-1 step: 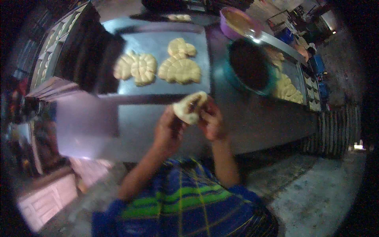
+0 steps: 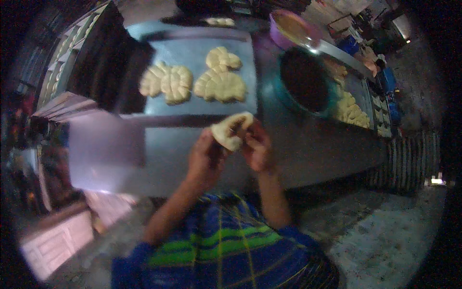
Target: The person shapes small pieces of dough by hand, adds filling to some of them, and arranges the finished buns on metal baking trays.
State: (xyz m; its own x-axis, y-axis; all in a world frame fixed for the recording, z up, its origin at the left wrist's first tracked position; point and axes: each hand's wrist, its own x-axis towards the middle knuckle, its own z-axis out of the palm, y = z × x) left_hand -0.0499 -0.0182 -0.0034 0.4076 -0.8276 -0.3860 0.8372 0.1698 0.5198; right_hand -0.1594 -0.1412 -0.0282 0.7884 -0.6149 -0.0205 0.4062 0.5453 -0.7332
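Observation:
My left hand [image 2: 208, 154] and my right hand [image 2: 257, 147] grip a pale piece of dough [image 2: 222, 132] between them, its middle showing a brown filling, in front of my body above the metal table [image 2: 183, 159]. Just beyond it lies a metal tray [image 2: 197, 48] with shaped dough pieces [image 2: 219, 84] on it, a rounded cluster at the left and a two-part one at the right. A teal tub [image 2: 327, 101] with dark contents stands to the right of the tray.
Dark stacked trays and a rack [image 2: 65, 62] of dough stand at the left. A purple bowl [image 2: 279, 33] is at the back right, and another tray of dough [image 2: 351, 108] lies beyond the tub. Slatted metal [image 2: 404, 164] stands at the table's right end.

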